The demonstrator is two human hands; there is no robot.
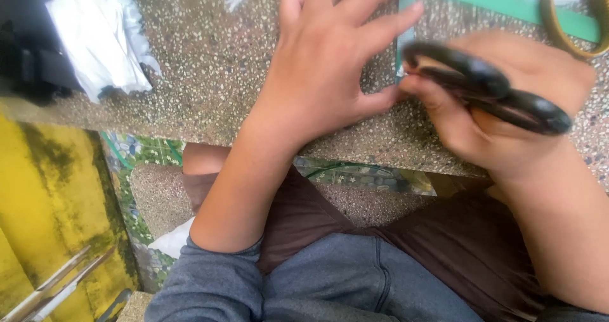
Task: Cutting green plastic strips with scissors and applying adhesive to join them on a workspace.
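Gripping black scissors [491, 90], blades hidden, right hand [507, 106]; left hand [323, 62] fingers spread on green strip [406, 36].

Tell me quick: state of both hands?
Left hand: open, fingers spread, pressing on the green strip on the speckled counter.
Right hand: closed around black-handled scissors.

Speckled stone table [209, 74] across upper frame; patterned green floor tiles [136, 163] below its edge; stained yellow wall [51, 201] at lower left, in daylight
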